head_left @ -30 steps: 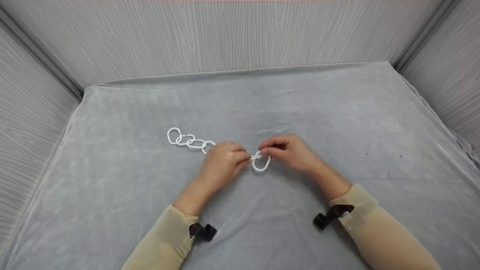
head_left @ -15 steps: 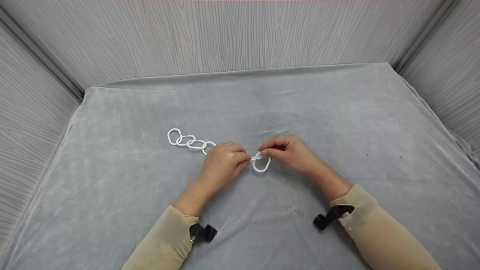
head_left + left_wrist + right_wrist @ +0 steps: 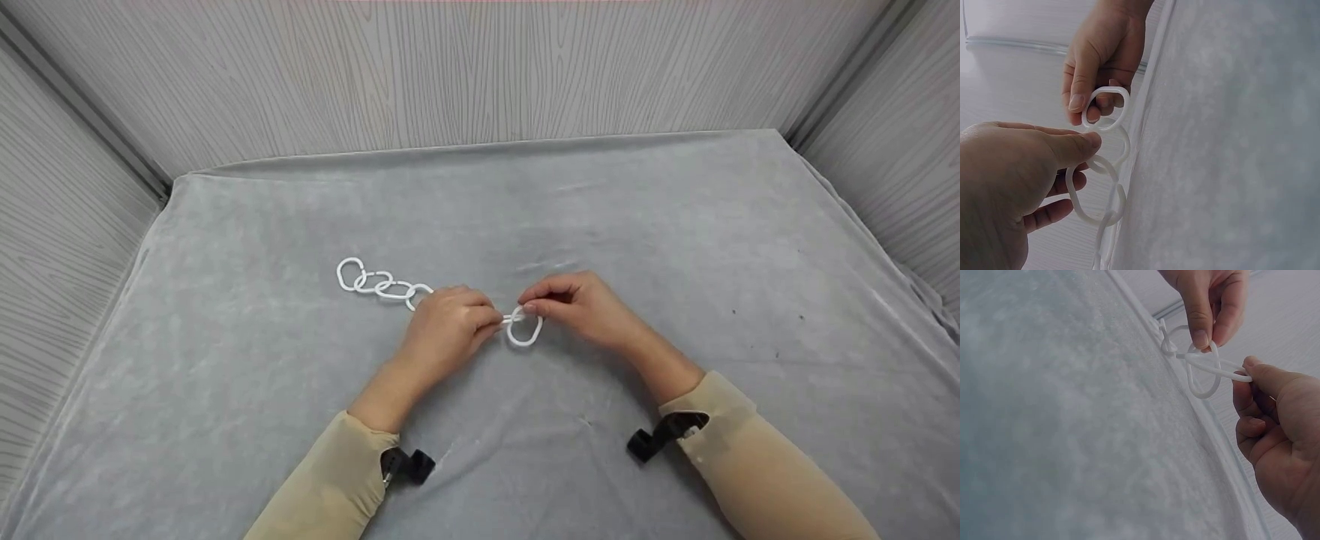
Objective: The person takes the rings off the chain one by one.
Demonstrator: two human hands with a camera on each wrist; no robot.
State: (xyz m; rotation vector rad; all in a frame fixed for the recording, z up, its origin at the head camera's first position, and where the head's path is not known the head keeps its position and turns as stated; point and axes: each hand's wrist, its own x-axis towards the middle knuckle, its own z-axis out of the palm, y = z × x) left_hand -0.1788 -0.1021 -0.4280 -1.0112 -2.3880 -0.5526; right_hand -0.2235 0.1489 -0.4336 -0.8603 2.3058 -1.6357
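A chain of several white, oval plastic links (image 3: 394,296) runs over the grey cloth in the head view, up to my left hand (image 3: 448,322), which hides part of it. My left thumb and fingers pinch a link near the right end. Between the hands, the end link (image 3: 523,343) hangs through its neighbour, its lower curve toward me. My right hand (image 3: 589,309) pinches the top of this end link between thumb and index finger. From the right wrist, the two links (image 3: 1203,395) cross each other, one hand on each. More linked ovals (image 3: 1075,199) hang below the left fingers in the left wrist view.
Grey cloth (image 3: 570,450) with soft wrinkles covers the table. Pale wood-grain panels (image 3: 465,75) enclose its back and both sides. A black wrist camera (image 3: 418,466) sits at the left cuff, another camera (image 3: 642,445) at the right. Small dark specks dot the cloth at right.
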